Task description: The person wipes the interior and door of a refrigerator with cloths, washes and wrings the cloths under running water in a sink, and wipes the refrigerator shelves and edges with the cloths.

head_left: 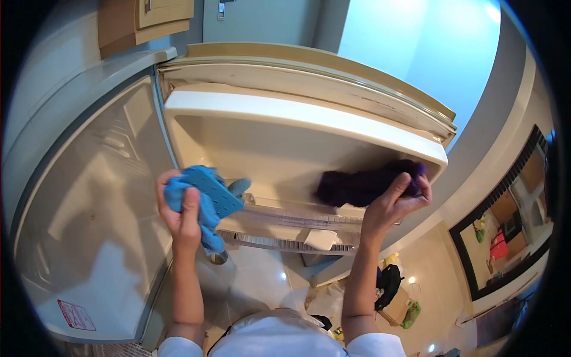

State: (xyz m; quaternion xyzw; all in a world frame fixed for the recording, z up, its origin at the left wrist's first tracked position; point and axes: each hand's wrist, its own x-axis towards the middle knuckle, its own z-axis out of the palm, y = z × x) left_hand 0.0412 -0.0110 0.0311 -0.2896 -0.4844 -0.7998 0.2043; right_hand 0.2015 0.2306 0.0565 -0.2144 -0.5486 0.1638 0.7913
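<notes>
My left hand (178, 208) is closed around a bunched blue cloth (208, 235) and a flat blue piece with rows of small dots (215, 189); what that piece is I cannot tell. Both are held in front of the left end of an open fridge door (262, 140). At the door's right end, my right hand (398, 199) grips a dark purple cloth (357, 184), its fingers curled over the cloth's right end. The purple cloth lies along the inner side of the door, below its white upper edge (297, 110).
On the left is the open fridge compartment (89, 196) with a red-and-white label (76, 315). Clear door shelves (285, 241) hold a small white piece (321, 239). Bags and a box (394, 306) sit on the tiled floor. A dark-framed mirror (505, 220) stands right.
</notes>
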